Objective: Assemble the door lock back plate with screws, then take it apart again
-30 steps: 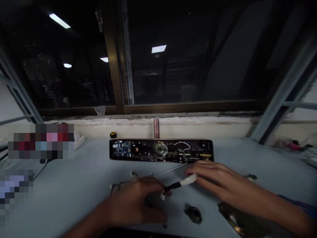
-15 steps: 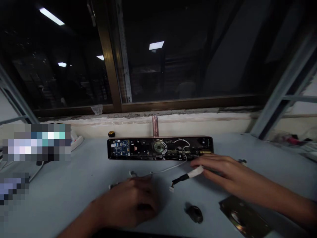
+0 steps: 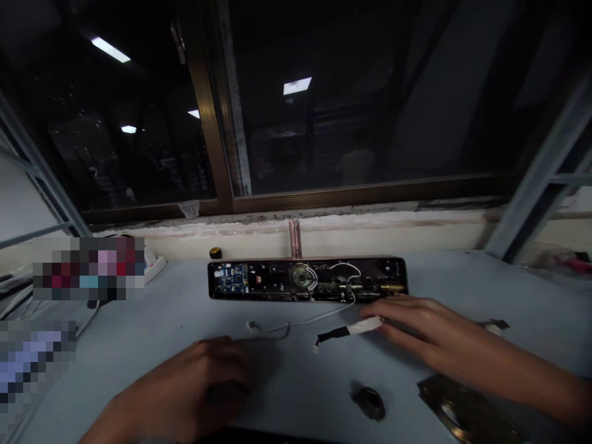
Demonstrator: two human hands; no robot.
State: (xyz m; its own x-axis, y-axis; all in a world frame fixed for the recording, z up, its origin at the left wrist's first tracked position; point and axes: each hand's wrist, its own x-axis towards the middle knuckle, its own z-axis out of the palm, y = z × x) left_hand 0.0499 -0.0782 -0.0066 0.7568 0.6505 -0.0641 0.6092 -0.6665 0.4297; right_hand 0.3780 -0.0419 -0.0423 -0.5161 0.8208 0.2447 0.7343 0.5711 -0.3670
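One blue-grey table (image 3: pixel 157 314), a long black casing (image 3: pixel 271 275) lying open towards its far side.
I can't tell whether the blurred left hand (image 3: pixel 198 382) grips anything; the right hand (image 3: pixel 419 324) is clamped in a pinch. Below it, a metal plate (image 3: pixel 481 407) runs out of view. The pinched white-and-black cable (image 3: pixel 354 328) loses one end behind the fingers; nearby, a dark round piece (image 3: pixel 370 404) is hard to make out.

- left hand (image 3: pixel 198 376): motion-blurred, fingertips curled out of sight, can't tell if it holds anything
- right hand (image 3: pixel 420 327): hides one end of the cable (image 3: pixel 335 334)
- metal plate (image 3: pixel 481 407), dark strip (image 3: pixel 250 436): cut off at bottom edge
- circuit board (image 3: pixel 235 279): markings too small to read
- items at left (image 3: pixel 87 268): pixelated out
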